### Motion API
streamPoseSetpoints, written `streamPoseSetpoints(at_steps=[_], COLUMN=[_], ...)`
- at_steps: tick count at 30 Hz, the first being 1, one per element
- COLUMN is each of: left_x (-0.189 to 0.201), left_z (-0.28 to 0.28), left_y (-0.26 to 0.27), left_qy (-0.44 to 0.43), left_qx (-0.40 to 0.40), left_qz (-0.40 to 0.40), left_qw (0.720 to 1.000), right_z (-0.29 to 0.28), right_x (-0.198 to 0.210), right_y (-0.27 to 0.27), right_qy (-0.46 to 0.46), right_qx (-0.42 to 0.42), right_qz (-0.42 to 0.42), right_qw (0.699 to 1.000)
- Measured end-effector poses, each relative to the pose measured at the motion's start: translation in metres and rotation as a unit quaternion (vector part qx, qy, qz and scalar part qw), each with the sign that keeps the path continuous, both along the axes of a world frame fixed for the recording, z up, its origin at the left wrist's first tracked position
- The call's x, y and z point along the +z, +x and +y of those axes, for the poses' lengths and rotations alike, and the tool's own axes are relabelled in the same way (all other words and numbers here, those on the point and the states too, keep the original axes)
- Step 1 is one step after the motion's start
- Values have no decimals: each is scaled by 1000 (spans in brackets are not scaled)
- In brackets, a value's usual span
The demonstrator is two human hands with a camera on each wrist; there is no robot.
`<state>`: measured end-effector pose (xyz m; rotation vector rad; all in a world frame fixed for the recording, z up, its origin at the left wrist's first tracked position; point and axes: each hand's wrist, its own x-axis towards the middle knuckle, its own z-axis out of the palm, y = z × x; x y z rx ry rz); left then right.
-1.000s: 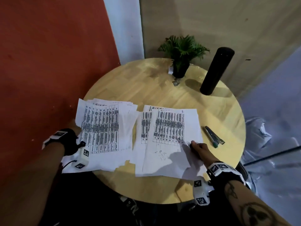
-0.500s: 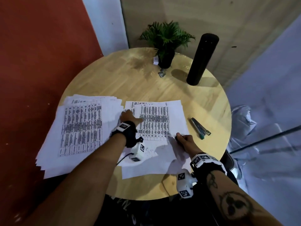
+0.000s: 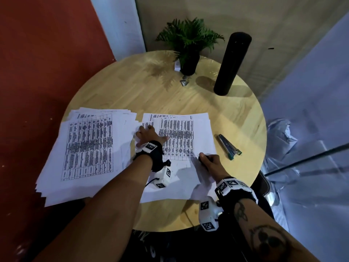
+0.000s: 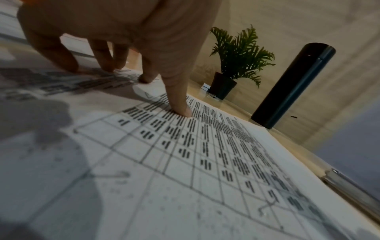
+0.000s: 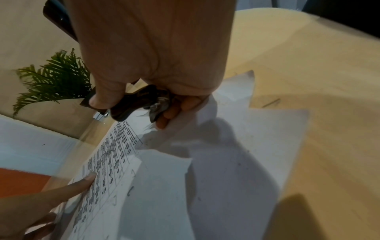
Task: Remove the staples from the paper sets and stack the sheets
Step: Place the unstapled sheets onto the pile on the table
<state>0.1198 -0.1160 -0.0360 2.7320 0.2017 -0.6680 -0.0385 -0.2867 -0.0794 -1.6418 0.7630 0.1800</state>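
The printing on the sheets is too blurred to read. The left hand [image 3: 149, 134] has crossed from the nine-o'clock stack [image 3: 85, 148] and presses flat, fingers spread, on the paper set [image 3: 181, 133] at desk [image 3: 132, 91] centre. The right hand [image 3: 210, 161] still clenches a dark staple remover [image 5: 139, 100] at the set's four-o'clock edge.

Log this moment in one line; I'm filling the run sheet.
left hand: presses paper set flat | right hand: grips staple remover | stack: left

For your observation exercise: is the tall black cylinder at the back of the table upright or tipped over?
Upright: the tall black cylinder stands on its end on the round wooden table.
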Motion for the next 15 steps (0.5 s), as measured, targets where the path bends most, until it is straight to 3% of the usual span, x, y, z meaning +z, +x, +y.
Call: streamPoseSetpoints(at_steps=[3,9,15], left_x=[2,5,5], left_z=[-3,-14,3], left_y=[-2,-12,-4], left_qy=[3,-83,-155], left_qx=[-42,7,48], left_qz=[-9,-85,-69], left_qw=[999,993,984], right_z=[1,1,3], right_x=[4,2,7], right_y=[-1,-3,-2], right_qy=[0,12,8], right_qx=[1,3,-2], right_qz=[-5,-16,-10], right_qw=[1000,1000,1000])
